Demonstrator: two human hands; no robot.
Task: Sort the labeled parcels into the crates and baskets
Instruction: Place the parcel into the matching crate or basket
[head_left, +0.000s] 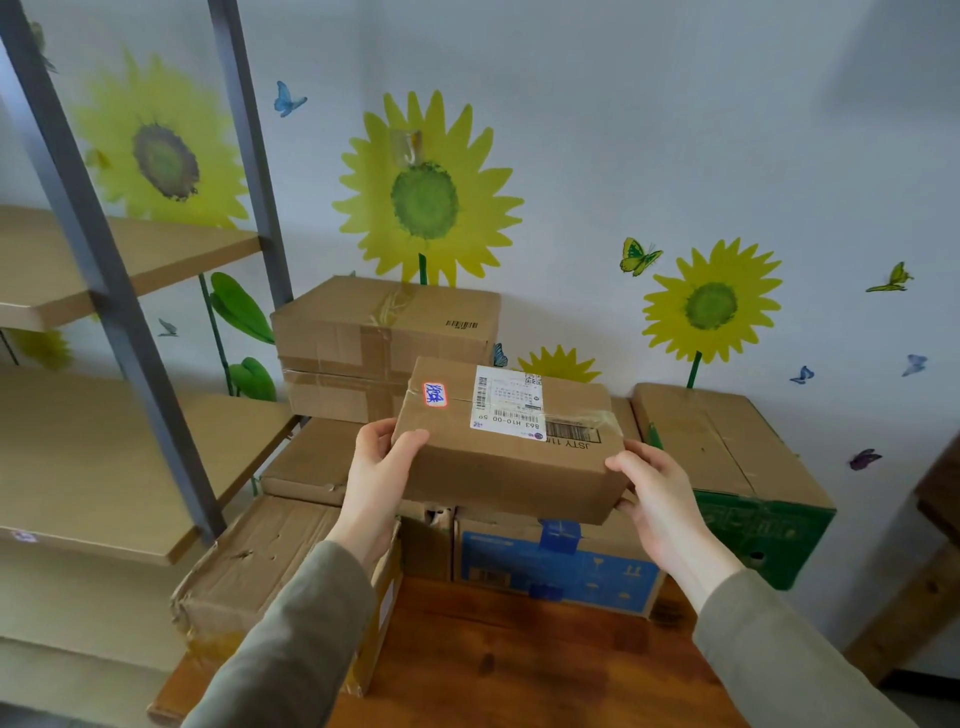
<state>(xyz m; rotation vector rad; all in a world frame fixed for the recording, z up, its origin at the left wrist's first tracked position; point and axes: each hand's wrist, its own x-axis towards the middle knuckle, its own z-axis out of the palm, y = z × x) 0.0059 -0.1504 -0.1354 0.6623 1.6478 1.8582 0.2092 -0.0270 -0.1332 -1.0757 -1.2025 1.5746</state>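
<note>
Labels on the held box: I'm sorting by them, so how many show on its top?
2: a small red-edged sticker near the left end of the box, and a white shipping label mid-top. The underside is hidden.

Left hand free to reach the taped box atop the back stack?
Probably not: the left hand and right hand both grip the labeled parcel, held in front of that taped box.

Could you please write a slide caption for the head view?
Left hand and right hand hold a labeled parcel in front of stacked boxes.
</note>
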